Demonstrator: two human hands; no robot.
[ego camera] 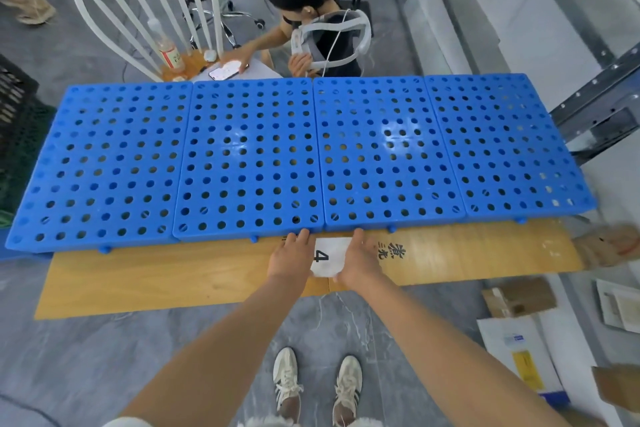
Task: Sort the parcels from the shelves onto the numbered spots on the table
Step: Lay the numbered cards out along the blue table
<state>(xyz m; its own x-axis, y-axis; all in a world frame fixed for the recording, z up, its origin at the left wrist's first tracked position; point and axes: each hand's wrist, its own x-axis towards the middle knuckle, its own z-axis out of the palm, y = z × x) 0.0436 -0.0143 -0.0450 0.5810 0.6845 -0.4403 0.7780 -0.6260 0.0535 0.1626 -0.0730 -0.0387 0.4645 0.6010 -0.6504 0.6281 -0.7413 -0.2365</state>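
Both hands lie flat with fingers straight, clamped on nothing. The left hand [289, 258] and right hand [360, 262] press the left and right edges of a white number card [331, 258] between them. The card lies on the wooden board [173, 274], just near of the blue panels [249, 156]. It looks like thin, light, floppy paper, best slid flat or pinched at a corner. It looks nearly square; the 4 faces up, its top seemingly far. Parcels [519, 296] lie near right.

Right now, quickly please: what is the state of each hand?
Left hand: open, fingers straight, pressing the paper sign.
Right hand: open, fingers straight, pressing the same sign.
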